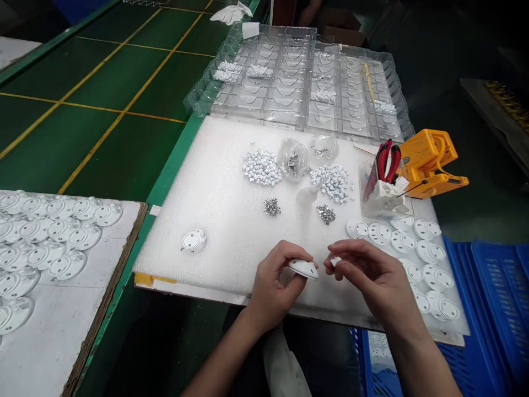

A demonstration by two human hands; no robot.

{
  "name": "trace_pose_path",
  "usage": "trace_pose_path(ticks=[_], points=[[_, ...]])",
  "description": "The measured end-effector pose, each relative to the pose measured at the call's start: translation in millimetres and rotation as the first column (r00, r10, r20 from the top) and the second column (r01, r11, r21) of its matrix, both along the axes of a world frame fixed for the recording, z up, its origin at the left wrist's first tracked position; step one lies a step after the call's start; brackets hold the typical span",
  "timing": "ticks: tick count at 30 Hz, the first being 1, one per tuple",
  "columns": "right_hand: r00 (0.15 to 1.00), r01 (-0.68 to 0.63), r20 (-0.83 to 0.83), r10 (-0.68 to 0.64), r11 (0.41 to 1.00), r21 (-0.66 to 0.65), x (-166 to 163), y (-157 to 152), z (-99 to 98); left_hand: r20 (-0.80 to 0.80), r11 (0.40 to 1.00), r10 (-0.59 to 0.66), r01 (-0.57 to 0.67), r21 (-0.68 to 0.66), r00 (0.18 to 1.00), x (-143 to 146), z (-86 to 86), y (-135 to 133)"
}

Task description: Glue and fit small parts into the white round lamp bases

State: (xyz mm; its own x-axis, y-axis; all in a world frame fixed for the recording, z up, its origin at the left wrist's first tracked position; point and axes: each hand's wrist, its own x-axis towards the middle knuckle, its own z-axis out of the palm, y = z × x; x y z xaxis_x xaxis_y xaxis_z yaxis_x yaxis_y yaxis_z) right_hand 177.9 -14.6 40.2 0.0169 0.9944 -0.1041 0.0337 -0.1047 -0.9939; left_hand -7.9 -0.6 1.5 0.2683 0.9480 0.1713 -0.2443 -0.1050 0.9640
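Observation:
My left hand (275, 284) grips a round white plastic cover (303, 268) by its edge, just above the near edge of the white foam sheet (215, 182). My right hand (367, 275) is closed in a pinch on a small white piece (335, 261), held a few centimetres to the right of the cover. One finished-looking white round cover (194, 240) lies alone on the foam to the left. Several more white covers (417, 248) lie in rows at the right of the foam.
Piles of small white parts (262, 166) and metal bits (271, 207) lie mid-foam, with clear bags (293, 159). Clear plastic trays (306, 82) sit at the back. An orange tool (430, 162) and red pliers (387, 160) stand right. A board of covers (49, 237) is left; blue crates (491, 309) right.

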Motion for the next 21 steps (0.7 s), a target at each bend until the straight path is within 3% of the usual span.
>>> trace_pose_path(ticks=[14, 21], points=[[0.999, -0.042, -0.011, 0.042, 0.997, 0.072, -18.8, 5.9, -4.7, -0.048, 0.999, 0.018, -0.016, 0.032, 0.999, 0.1, -6.5, -0.1], [0.998, -0.052, -0.033, 0.052, 0.999, 0.01, -19.7, 6.0, -11.6, -0.137, 0.997, 0.013, -0.001, 0.083, 0.99, -0.8, -3.4, 2.2]])
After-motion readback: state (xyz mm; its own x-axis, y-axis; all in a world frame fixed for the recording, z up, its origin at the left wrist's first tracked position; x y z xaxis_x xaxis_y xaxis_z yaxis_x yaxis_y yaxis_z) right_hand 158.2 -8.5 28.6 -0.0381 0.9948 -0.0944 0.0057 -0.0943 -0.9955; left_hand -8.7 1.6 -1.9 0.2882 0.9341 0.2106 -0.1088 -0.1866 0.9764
